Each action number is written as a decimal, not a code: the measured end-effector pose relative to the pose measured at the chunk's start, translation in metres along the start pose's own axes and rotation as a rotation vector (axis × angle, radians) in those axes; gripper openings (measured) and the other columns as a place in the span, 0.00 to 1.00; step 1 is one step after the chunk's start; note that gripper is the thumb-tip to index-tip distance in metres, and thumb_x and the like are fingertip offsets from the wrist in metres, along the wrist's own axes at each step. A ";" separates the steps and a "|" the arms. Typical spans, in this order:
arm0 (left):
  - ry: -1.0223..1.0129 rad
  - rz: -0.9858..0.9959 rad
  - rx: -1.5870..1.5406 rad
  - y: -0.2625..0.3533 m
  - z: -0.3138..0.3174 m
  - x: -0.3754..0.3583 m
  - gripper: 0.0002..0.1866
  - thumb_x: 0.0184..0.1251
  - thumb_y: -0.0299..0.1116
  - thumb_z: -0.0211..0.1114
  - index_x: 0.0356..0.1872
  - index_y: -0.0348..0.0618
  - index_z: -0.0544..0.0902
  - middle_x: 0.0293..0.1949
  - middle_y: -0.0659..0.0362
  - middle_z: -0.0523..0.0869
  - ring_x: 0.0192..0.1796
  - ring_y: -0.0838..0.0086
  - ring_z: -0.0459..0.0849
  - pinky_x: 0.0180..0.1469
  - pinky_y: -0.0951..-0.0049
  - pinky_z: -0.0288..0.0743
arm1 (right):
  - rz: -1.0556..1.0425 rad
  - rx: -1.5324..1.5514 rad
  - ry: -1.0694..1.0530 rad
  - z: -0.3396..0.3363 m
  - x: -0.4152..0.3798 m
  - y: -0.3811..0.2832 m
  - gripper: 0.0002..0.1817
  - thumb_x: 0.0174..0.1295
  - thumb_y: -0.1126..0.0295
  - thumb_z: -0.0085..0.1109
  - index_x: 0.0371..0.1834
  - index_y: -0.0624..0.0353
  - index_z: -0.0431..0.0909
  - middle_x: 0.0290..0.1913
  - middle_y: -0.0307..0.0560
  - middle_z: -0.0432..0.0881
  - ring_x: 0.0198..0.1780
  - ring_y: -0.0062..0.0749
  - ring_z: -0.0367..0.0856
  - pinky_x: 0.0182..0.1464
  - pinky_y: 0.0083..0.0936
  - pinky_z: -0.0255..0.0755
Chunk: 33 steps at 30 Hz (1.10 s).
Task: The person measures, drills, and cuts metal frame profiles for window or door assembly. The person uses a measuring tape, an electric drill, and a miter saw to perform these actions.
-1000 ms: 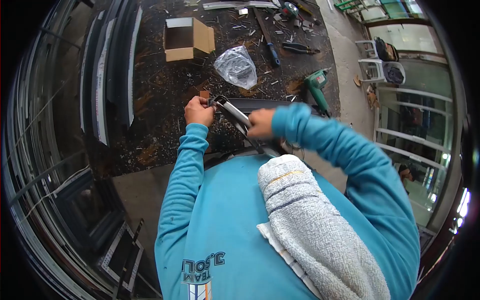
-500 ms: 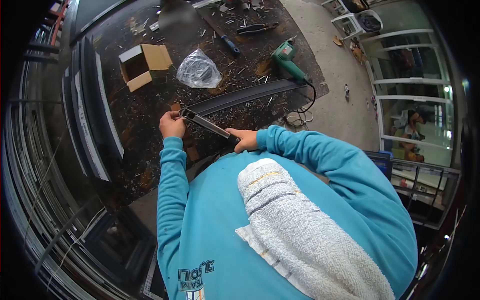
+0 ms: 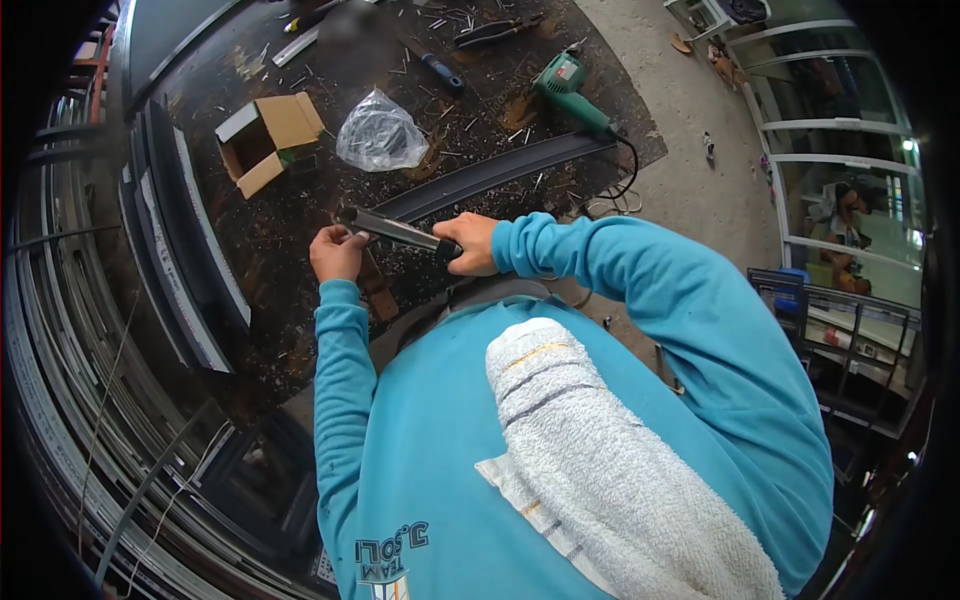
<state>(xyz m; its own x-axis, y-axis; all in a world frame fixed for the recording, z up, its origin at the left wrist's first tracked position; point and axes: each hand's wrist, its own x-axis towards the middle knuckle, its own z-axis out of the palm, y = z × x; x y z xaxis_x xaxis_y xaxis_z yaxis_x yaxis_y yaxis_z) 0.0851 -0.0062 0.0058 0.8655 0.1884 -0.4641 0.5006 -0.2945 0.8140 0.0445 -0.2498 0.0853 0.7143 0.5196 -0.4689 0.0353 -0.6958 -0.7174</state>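
My right hand point(image 3: 470, 243) is wrapped round the black grip of a metal hand tool point(image 3: 400, 231) with a silver shaft and a dark head. The tool points left, its head by my left hand point(image 3: 337, 252). The fingers of my left hand are pinched together just below that head; what they hold is too small to make out. A long black metal profile point(image 3: 490, 175) lies on the table beyond the tool. Close to my left wrist is a reddish-brown block point(image 3: 378, 290).
On the dark, shaving-strewn table point(image 3: 285, 215) are an open cardboard box point(image 3: 285, 125), a clear plastic bag point(image 3: 380, 135), a green power drill point(image 3: 570, 92), a screwdriver point(image 3: 442, 73) and pliers point(image 3: 498, 32). Long profiles point(image 3: 170, 220) lie at the left. A person point(image 3: 846, 225) is at far right.
The tool has swung to a flatter angle, and my right hand has moved up and left with it. My left hand has shifted slightly left and remains by the tool's head.
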 end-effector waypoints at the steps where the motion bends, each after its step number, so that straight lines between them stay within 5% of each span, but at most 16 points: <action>1: 0.001 -0.007 -0.020 0.003 0.001 -0.003 0.15 0.46 0.24 0.74 0.37 0.33 0.81 0.31 0.59 0.84 0.33 0.78 0.81 0.38 0.76 0.78 | -0.034 0.051 -0.002 -0.010 -0.005 -0.010 0.19 0.46 0.63 0.59 0.40 0.62 0.76 0.33 0.62 0.80 0.38 0.56 0.80 0.43 0.43 0.73; 4: -0.001 0.136 -0.145 -0.009 0.000 -0.009 0.16 0.48 0.28 0.75 0.37 0.34 0.80 0.31 0.60 0.83 0.34 0.79 0.80 0.38 0.77 0.77 | -0.097 0.196 0.028 -0.054 -0.023 -0.031 0.22 0.49 0.62 0.58 0.46 0.61 0.75 0.34 0.59 0.81 0.39 0.53 0.81 0.44 0.44 0.74; 6: -0.014 0.180 -0.136 -0.012 -0.009 -0.019 0.21 0.48 0.32 0.76 0.43 0.36 0.77 0.34 0.61 0.82 0.35 0.78 0.80 0.40 0.77 0.76 | -0.295 -0.482 0.194 -0.103 -0.048 -0.031 0.27 0.51 0.66 0.61 0.56 0.62 0.70 0.38 0.56 0.81 0.39 0.48 0.82 0.47 0.37 0.76; 7: -0.012 0.176 -0.101 0.003 -0.014 -0.034 0.24 0.48 0.33 0.76 0.45 0.37 0.77 0.35 0.61 0.81 0.37 0.78 0.80 0.41 0.77 0.76 | -0.023 -0.690 0.023 -0.141 -0.064 -0.054 0.26 0.51 0.66 0.62 0.54 0.64 0.72 0.37 0.57 0.81 0.41 0.46 0.82 0.50 0.36 0.77; 8: -0.019 0.165 -0.066 0.009 -0.018 -0.045 0.26 0.47 0.34 0.77 0.47 0.37 0.76 0.37 0.61 0.81 0.38 0.78 0.80 0.42 0.76 0.76 | 0.412 -0.478 -0.339 -0.188 -0.066 -0.103 0.21 0.51 0.68 0.61 0.49 0.64 0.75 0.35 0.57 0.81 0.43 0.44 0.81 0.47 0.36 0.76; 9: 0.004 0.277 0.144 0.005 -0.021 -0.050 0.37 0.43 0.36 0.79 0.56 0.37 0.70 0.46 0.55 0.78 0.46 0.69 0.79 0.49 0.69 0.75 | 0.470 -0.451 -0.501 -0.222 -0.070 -0.113 0.15 0.50 0.71 0.61 0.41 0.64 0.77 0.34 0.56 0.80 0.41 0.46 0.81 0.42 0.38 0.75; 11: 0.007 0.465 0.317 0.001 -0.024 -0.060 0.42 0.41 0.38 0.79 0.60 0.39 0.68 0.50 0.53 0.76 0.51 0.62 0.77 0.53 0.64 0.73 | -0.151 -0.775 -0.195 -0.249 -0.101 -0.075 0.09 0.49 0.73 0.59 0.34 0.62 0.75 0.30 0.57 0.79 0.33 0.53 0.79 0.37 0.42 0.72; 12: 0.008 0.555 0.406 0.001 -0.024 -0.063 0.44 0.40 0.38 0.79 0.61 0.39 0.67 0.52 0.52 0.74 0.54 0.59 0.76 0.55 0.62 0.72 | -0.142 -0.793 -0.112 -0.252 -0.101 -0.062 0.09 0.49 0.73 0.59 0.35 0.62 0.75 0.30 0.58 0.79 0.33 0.54 0.79 0.38 0.43 0.72; 13: -0.084 0.326 0.341 0.001 -0.020 -0.068 0.45 0.40 0.37 0.77 0.63 0.39 0.65 0.55 0.47 0.72 0.56 0.52 0.74 0.58 0.58 0.70 | -0.133 -0.805 -0.033 -0.250 -0.098 -0.048 0.09 0.50 0.73 0.59 0.35 0.62 0.75 0.30 0.58 0.79 0.34 0.55 0.79 0.38 0.44 0.72; 20: 0.003 0.225 0.433 -0.017 0.019 -0.086 0.42 0.42 0.39 0.76 0.61 0.37 0.67 0.55 0.47 0.73 0.56 0.52 0.75 0.58 0.59 0.71 | -0.138 -0.700 0.299 -0.199 0.021 0.102 0.19 0.51 0.73 0.59 0.47 0.59 0.68 0.30 0.61 0.78 0.37 0.60 0.78 0.38 0.47 0.72; 21: 0.025 0.262 0.440 -0.012 0.022 -0.091 0.40 0.44 0.36 0.74 0.61 0.38 0.66 0.55 0.47 0.72 0.55 0.52 0.75 0.57 0.60 0.71 | -0.050 -0.675 0.222 -0.195 0.030 0.110 0.20 0.52 0.70 0.61 0.48 0.57 0.69 0.36 0.60 0.79 0.42 0.57 0.79 0.44 0.45 0.72; 24: 0.070 0.344 0.423 0.002 0.020 -0.091 0.40 0.44 0.35 0.74 0.62 0.39 0.67 0.55 0.48 0.72 0.55 0.53 0.75 0.57 0.61 0.71 | -0.241 -0.598 0.420 -0.194 0.023 0.146 0.23 0.50 0.61 0.65 0.50 0.54 0.72 0.46 0.54 0.78 0.52 0.51 0.75 0.54 0.42 0.69; 26: 0.027 0.391 0.264 0.015 0.015 -0.087 0.36 0.48 0.31 0.72 0.62 0.41 0.68 0.55 0.48 0.74 0.57 0.53 0.75 0.59 0.63 0.70 | -0.060 -0.660 0.653 -0.206 -0.007 0.157 0.33 0.47 0.52 0.68 0.57 0.49 0.71 0.54 0.51 0.74 0.60 0.49 0.67 0.63 0.41 0.61; 28: -0.017 0.497 0.353 0.016 0.008 -0.075 0.35 0.48 0.29 0.71 0.62 0.42 0.69 0.56 0.49 0.75 0.57 0.54 0.75 0.60 0.64 0.70 | 0.308 -0.766 0.766 -0.199 -0.032 0.218 0.53 0.40 0.49 0.71 0.69 0.50 0.52 0.61 0.60 0.67 0.71 0.48 0.54 0.70 0.43 0.49; 33: -0.209 0.556 0.471 0.034 -0.009 -0.055 0.30 0.48 0.24 0.70 0.57 0.42 0.75 0.54 0.52 0.78 0.57 0.57 0.76 0.59 0.64 0.71 | 0.523 -0.350 0.745 -0.183 -0.026 0.251 0.67 0.36 0.53 0.76 0.72 0.69 0.37 0.68 0.70 0.57 0.68 0.56 0.62 0.68 0.33 0.59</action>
<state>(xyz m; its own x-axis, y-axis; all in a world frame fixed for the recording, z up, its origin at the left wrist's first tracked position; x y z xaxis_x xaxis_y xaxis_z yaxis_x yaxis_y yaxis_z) 0.0545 -0.0182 0.0624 0.9544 -0.2720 -0.1234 -0.0966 -0.6721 0.7341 0.1625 -0.5289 0.0123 0.9535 -0.2599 -0.1528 -0.2926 -0.9198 -0.2614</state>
